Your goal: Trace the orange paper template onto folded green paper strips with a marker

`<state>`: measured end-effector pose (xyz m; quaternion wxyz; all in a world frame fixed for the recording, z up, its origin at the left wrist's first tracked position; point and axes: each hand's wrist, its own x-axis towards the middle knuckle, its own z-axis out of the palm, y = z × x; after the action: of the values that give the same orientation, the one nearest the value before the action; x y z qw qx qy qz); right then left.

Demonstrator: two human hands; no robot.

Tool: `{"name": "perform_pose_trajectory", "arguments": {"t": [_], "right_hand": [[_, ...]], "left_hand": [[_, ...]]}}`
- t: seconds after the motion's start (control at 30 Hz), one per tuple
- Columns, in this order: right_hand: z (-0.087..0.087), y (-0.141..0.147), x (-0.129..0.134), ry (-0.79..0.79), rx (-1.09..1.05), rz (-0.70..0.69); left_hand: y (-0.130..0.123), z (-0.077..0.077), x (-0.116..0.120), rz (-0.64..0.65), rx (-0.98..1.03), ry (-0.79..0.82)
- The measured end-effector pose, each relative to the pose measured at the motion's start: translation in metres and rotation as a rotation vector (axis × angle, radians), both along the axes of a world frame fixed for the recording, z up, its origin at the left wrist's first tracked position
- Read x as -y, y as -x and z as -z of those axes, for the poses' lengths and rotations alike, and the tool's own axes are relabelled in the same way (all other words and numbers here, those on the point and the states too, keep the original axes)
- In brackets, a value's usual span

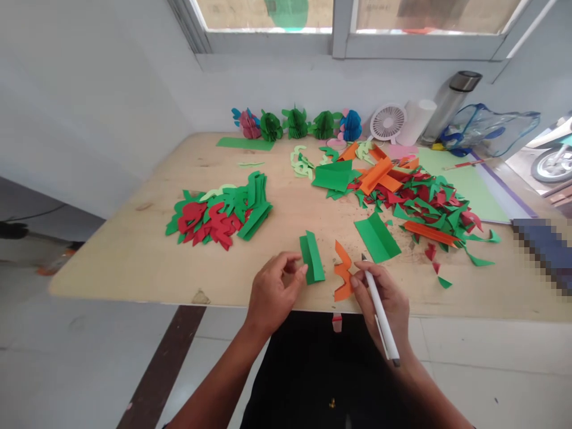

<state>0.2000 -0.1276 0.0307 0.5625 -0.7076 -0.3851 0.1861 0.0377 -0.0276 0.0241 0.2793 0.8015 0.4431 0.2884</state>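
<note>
Near the table's front edge, my left hand (pixel 277 287) pinches a folded strip of green paper (pixel 314 256) between thumb and fingers. My right hand (pixel 388 299) grips a white pen (pixel 379 310), its dark tip pointing up and away from me. The same hand's thumb and fingertips also hold the edge of an orange wavy paper cutout (pixel 344 273), just right of the green strip. Behind my right hand lies another creased green paper piece (pixel 378 237), which neither hand touches.
Red and green cutouts (pixel 214 215) are piled at left. A heap of paper scraps (pixel 429 199) covers the right, with folded orange paper (pixel 378 174) on it. Along the wall stand several paper honeycomb figures (pixel 296 123), a small fan (pixel 388 123) and a steel flask (pixel 451 107).
</note>
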Motion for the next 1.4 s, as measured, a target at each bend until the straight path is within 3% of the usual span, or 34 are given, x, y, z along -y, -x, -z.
{"name": "perform_pose_trajectory", "arguments": {"t": [0.13, 0.23, 0.33, 0.43, 0.63, 0.8, 0.9, 1.0, 1.1, 1.23, 1.4], "right_hand": [[0.005, 0.0, -0.004, 0.02, -0.016, -0.047], [0.009, -0.002, -0.005, 0.022, 0.017, -0.067], [0.011, -0.003, -0.005, 0.019, 0.027, -0.07], [0.007, -0.005, -0.003, 0.013, 0.029, -0.058], [-0.002, -0.008, -0.001, 0.065, 0.025, -0.025], [-0.008, -0.009, 0.003, 0.056, 0.023, 0.022], [-0.011, -0.012, 0.006, 0.021, 0.06, 0.051], [-0.012, -0.015, 0.009, 0.031, 0.097, 0.073], [-0.01, -0.017, 0.009, 0.022, 0.116, 0.072], [-0.007, -0.016, 0.005, 0.061, 0.078, 0.063], [-0.008, -0.007, 0.002, 0.049, -0.021, 0.024]], "left_hand": [[0.003, 0.013, -0.023, 0.21, -0.105, -0.392], [-0.002, 0.022, -0.038, 0.282, -0.203, -0.657], [-0.009, 0.026, -0.039, 0.283, -0.18, -0.787], [-0.014, 0.026, -0.029, 0.295, -0.092, -0.813], [-0.011, 0.021, -0.013, 0.288, -0.067, -0.781], [-0.005, -0.001, -0.018, 0.15, -0.176, -0.732], [-0.009, -0.017, -0.018, 0.134, -0.347, -0.566], [-0.013, -0.027, -0.018, 0.143, -0.327, -0.262], [-0.01, -0.027, -0.025, 0.134, -0.179, -0.025], [0.001, -0.016, -0.03, 0.103, -0.259, -0.025], [0.0, -0.009, -0.015, 0.164, -0.261, 0.034]]}}
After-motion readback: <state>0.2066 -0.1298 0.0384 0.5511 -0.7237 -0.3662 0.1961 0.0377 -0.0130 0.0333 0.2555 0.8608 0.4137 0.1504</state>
